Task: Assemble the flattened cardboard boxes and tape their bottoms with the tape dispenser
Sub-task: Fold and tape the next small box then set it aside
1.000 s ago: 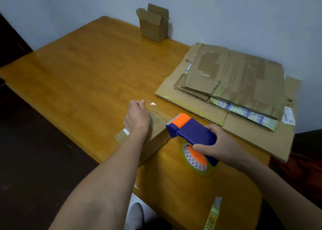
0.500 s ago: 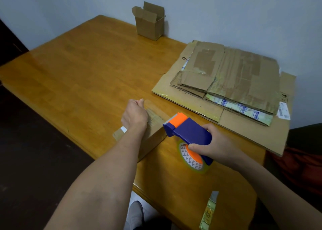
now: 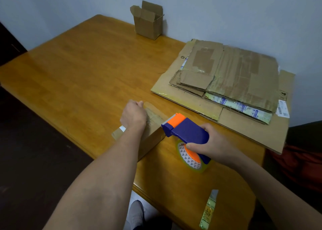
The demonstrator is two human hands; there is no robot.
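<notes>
A small cardboard box [image 3: 153, 127] lies near the table's front edge, its taped face up. My left hand [image 3: 133, 117] rests on top of it, fingers curled over its far edge. My right hand [image 3: 211, 145] grips a purple and orange tape dispenser [image 3: 185, 131], whose orange head touches the box's right end. The tape roll [image 3: 190, 157] hangs under the dispenser. A stack of flattened cardboard boxes [image 3: 231, 76] lies at the right.
An assembled small box [image 3: 148, 21] with open flaps stands at the back by the wall. A strip of green and yellow label [image 3: 208, 212] lies near the wooden table's [image 3: 78, 69] front right edge. A shoe [image 3: 136, 214] shows below the table edge.
The dispenser has stayed at the box's right end and my left hand has kept its hold on the box. The camera view has shifted slightly.
</notes>
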